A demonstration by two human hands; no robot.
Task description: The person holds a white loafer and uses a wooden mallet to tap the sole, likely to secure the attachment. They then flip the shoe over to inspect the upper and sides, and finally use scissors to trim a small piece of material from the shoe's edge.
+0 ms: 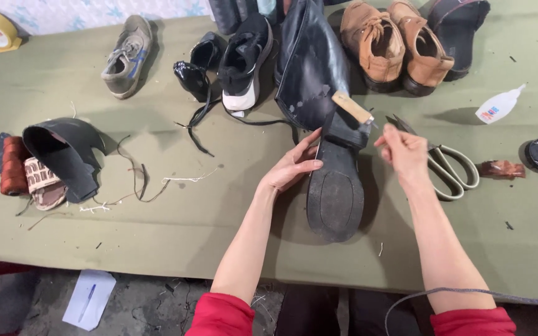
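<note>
Two bare forearms reach out from red sleeves pushed up near the elbows, the fabric bunched in soft folds at each cuff. The left hand and the right hand are both uncovered, with no gloves, rings, or watch to be seen. The wrists are slim and plain. Dark trousers show between the arms at the lower edge
</note>
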